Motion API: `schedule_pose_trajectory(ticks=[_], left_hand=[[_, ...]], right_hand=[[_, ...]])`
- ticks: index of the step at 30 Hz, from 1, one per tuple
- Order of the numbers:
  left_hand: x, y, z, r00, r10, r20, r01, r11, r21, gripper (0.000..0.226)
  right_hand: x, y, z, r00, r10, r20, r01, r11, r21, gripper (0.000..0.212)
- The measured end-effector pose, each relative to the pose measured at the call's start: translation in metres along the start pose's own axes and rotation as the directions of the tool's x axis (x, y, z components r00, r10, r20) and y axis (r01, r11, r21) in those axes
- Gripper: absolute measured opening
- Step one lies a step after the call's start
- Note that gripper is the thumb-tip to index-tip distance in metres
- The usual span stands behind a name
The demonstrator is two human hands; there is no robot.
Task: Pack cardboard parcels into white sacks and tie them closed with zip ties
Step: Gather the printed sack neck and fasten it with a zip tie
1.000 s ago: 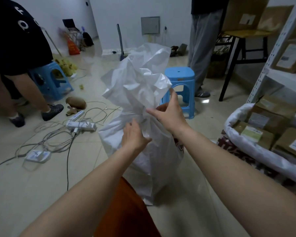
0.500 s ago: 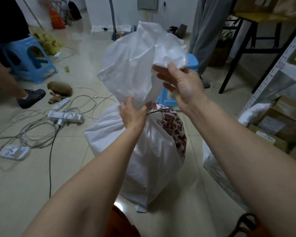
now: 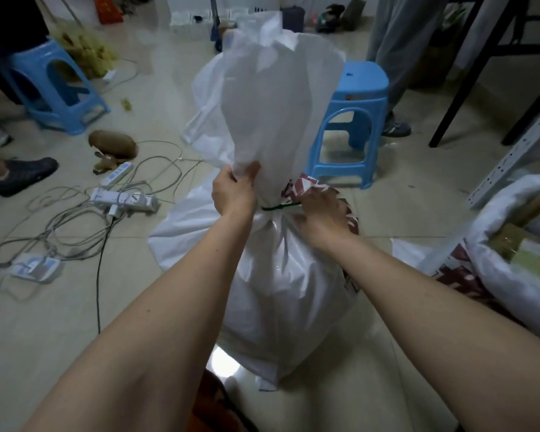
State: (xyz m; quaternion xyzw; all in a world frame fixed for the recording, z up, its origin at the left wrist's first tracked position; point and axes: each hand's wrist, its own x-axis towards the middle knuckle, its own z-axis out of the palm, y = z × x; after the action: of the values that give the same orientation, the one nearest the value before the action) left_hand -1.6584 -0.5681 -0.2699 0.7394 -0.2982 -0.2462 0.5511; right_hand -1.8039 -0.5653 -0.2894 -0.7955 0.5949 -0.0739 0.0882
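Both forearms bare to elbow, no sleeves/watch/rings visible; orange-brown garment at bottom edge.

Two blue stools are sitting at my one and ten o'clock; power strips and tangled cables are lying at nine o'clock.

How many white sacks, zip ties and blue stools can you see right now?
White sacks: 2, the gathered sack gripped at the neck by the left hand, and an open sack at right.
Zip ties: 1, a green zip tie at the right hand.
Blue stools: 2.
Total: 5
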Motion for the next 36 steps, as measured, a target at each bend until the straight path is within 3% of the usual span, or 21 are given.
schedule_pose_trajectory(ticks=[2, 6, 10, 13, 17, 19, 20, 22, 24, 26, 28, 32, 36], left_hand=[[0.005, -0.002, 0.001, 1.000, -0.015, -0.018, 0.015, 1.000, 0.008, 0.032], [0.009, 0.003, 0.004, 0.997, -0.074, 0.012, 0.072, 0.991, 0.111, 0.033], [-0.005, 0.017, 0.009, 0.975, -0.141, 0.174, 0.104, 0.973, 0.208, 0.030], [-0.029, 0.034, 0.009, 0.912, -0.185, 0.366, 0.044, 0.931, 0.362, 0.026], [-0.068, 0.041, 0.005, 0.758, -0.276, 0.591, -0.075, 0.863, 0.499, 0.020], [-0.087, 0.033, 0.004, 0.717, -0.321, 0.619, -0.105, 0.828, 0.551, 0.022], [-0.096, 0.026, 0.004, 0.734, -0.319, 0.599, -0.127, 0.803, 0.583, 0.027], [-0.116, 0.005, 0.004, 0.841, -0.206, 0.501, -0.201, 0.741, 0.641, 0.046], [-0.135, -0.011, 0.004, 0.901, 0.049, 0.432, -0.323, 0.739, 0.591, 0.042], [-0.148, -0.018, 0.001, 0.824, 0.294, 0.484, -0.519, 0.734, 0.437, 0.021], [-0.152, -0.019, -0.006, 0.742, 0.407, 0.533, -0.627, 0.702, 0.338, 0.014], [-0.157, -0.024, -0.027, 0.659, 0.404, 0.634, -0.642, 0.741, 0.195, 0.014], [-0.169, -0.025, -0.044, 0.627, 0.267, 0.732, -0.556, 0.812, 0.180, 0.012]], right_hand=[[0.005, 0.003, 0.005, 0.999, 0.004, -0.039, -0.004, 1.000, -0.011, 0.034], [-0.014, 0.015, 0.001, 0.990, -0.068, -0.124, 0.105, 0.938, 0.330, 0.021], [-0.057, 0.022, -0.017, 0.983, -0.111, -0.146, 0.172, 0.833, 0.526, 0.016], [-0.089, 0.028, -0.034, 0.973, -0.155, -0.168, 0.224, 0.791, 0.569, 0.012], [-0.141, 0.029, -0.051, 0.956, -0.230, -0.181, 0.293, 0.734, 0.612, 0.010], [-0.159, 0.031, -0.052, 0.959, -0.219, -0.179, 0.283, 0.723, 0.631, 0.013], [-0.163, 0.034, -0.051, 0.971, -0.173, -0.165, 0.239, 0.729, 0.642, 0.013], [-0.165, 0.047, -0.045, 0.991, -0.051, -0.126, 0.121, 0.748, 0.652, 0.012], [-0.166, 0.058, -0.040, 0.995, 0.036, -0.096, 0.035, 0.761, 0.647, 0.010], [-0.171, 0.063, -0.041, 0.997, 0.069, -0.048, -0.018, 0.737, 0.676, 0.013], [-0.176, 0.063, -0.046, 0.997, 0.073, -0.006, -0.049, 0.724, 0.688, 0.017], [-0.175, 0.070, -0.044, 0.995, 0.076, 0.063, -0.099, 0.692, 0.715, 0.009], [-0.174, 0.070, -0.043, 0.988, 0.115, 0.103, -0.153, 0.613, 0.775, 0.007]])
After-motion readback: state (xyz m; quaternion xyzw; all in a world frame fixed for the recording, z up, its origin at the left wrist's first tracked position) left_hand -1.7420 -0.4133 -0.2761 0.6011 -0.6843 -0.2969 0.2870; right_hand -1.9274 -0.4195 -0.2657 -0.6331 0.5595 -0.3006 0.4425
